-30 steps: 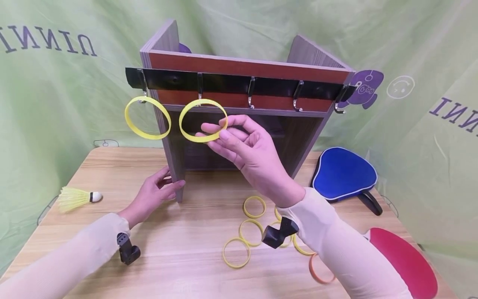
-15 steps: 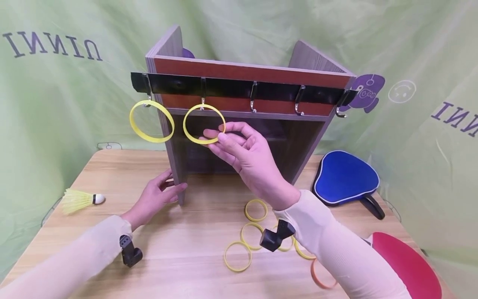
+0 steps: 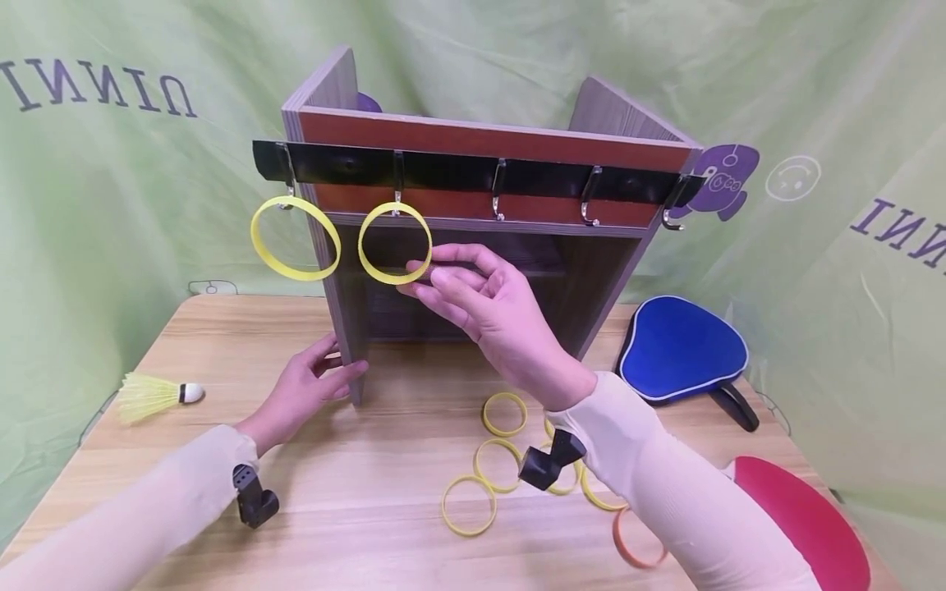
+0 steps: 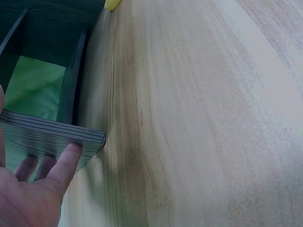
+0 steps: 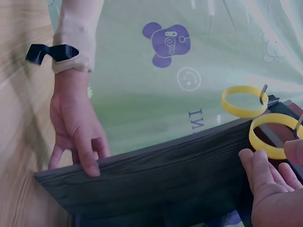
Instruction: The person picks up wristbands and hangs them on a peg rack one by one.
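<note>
A yellow ring [image 3: 360,254] hangs from the second hook of the black hook rail [image 3: 451,171] on the wooden shelf unit's front. My right hand [image 3: 502,308] is just beside its lower right edge, fingertips behind the ring and thumb apart from it. In the right wrist view the same yellow ring [image 5: 258,142] overlaps my fingertips. Another yellow ring [image 3: 259,250] hangs from the leftmost hook. My left hand [image 3: 306,386] holds the lower front of the left side panel [image 4: 57,130], thumb on its front edge and fingers on the outer side.
Several yellow rings [image 3: 484,525] and an orange ring [image 3: 626,552] lie on the table [image 3: 369,509]. At the right are a blue paddle case [image 3: 680,349] and a red table tennis paddle [image 3: 801,521]. A yellow shuttlecock [image 3: 151,398] lies at the left. Three more hooks [image 3: 498,201] are bare.
The ring between my right thumb and fingers now hangs on the second hook, and the thumb has come away from it. My left hand stays on the panel.
</note>
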Demonstrator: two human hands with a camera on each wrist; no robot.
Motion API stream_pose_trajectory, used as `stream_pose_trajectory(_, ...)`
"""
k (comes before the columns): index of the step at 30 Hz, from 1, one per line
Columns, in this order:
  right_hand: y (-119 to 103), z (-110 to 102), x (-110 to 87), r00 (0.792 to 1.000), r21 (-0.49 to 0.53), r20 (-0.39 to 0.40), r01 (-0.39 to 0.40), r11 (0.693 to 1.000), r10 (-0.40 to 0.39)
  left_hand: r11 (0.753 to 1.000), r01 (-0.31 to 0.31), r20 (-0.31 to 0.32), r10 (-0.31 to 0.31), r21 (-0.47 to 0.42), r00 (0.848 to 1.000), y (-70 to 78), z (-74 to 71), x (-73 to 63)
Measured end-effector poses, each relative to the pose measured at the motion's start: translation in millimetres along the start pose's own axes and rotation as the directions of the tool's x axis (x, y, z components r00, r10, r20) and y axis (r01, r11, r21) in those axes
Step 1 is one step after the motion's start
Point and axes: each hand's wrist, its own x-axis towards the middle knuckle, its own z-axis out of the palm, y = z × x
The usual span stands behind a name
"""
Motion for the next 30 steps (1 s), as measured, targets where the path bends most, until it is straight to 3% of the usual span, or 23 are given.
stream_pose_trajectory(5,3,-13,-4.5,0.999,-0.044,0.041,-0.021,0.999,0.022,1.000,0.003,0.009,-0.003,0.000,1.000,0.4,1.1,0.5)
stream_pose_trajectory(10,7,-34,-8.9,0.995,-0.169,0.052,-0.070,0.983,0.080,1.000,0.010,0.015,-0.010,-0.007,1.000,1.7,3.0,2.1)
stream_pose_trajectory(13,15,-49,-9.5,0.994,-0.280,0.027,-0.094,0.955,0.106,1.000,0.012,0.017,-0.012,-0.013,1.000,1.9,3.9,1.9)
stream_pose_trajectory(17,33,-71,-9.2,0.993,-0.442,-0.013,-0.111,0.890,0.118,1.000,0.012,0.018,-0.012,-0.019,1.000,1.9,3.7,0.8)
stream_pose_trajectory(20,50,-86,-10.1,0.992,-0.583,-0.019,-0.110,0.805,0.122,1.000,0.015,0.015,-0.015,-0.017,1.000,1.7,1.6,-0.4)
stream_pose_trajectory(26,78,-116,-14.7,0.992,-0.861,0.036,-0.029,0.507,0.119,1.000,0.026,0.008,-0.025,-0.006,1.000,1.8,-2.1,-1.8)
stream_pose_trajectory(30,90,-133,-19.4,0.987,-0.927,0.042,-0.020,0.374,0.157,1.000,0.021,0.013,-0.021,-0.002,1.000,1.5,-1.4,0.0)
